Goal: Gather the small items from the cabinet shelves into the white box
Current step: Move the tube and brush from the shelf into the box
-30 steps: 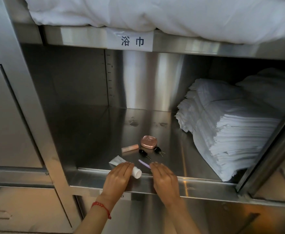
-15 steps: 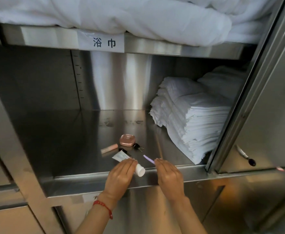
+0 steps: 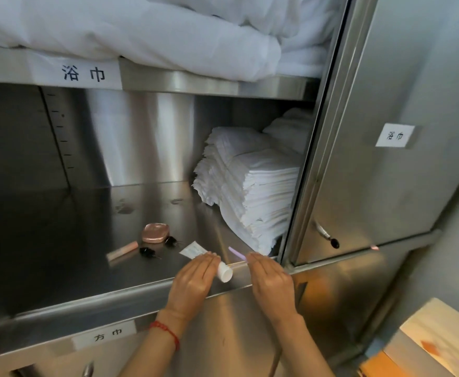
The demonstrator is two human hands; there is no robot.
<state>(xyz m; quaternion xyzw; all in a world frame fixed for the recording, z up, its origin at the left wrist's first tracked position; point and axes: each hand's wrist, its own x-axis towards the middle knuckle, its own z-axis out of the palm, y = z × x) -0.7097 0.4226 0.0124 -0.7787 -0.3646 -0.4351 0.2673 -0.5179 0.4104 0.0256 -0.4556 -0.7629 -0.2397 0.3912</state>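
Resting at the steel shelf's (image 3: 59,268) front edge, the left hand (image 3: 190,284) lies with fingers pressed together over a white tube (image 3: 209,261), the right hand (image 3: 270,281) likewise flat, fingertips touching a lilac stick (image 3: 236,253), near keys (image 3: 146,251) and a rose-gold compact (image 3: 155,233).

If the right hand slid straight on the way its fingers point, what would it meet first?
The right hand points up and left into the shelf. The purple stick lies right at its fingertips, so likely that first; depth is hard to judge.

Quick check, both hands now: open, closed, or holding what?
Left hand: open, fingers straight on the white tube.
Right hand: open, fingertips at the purple stick.
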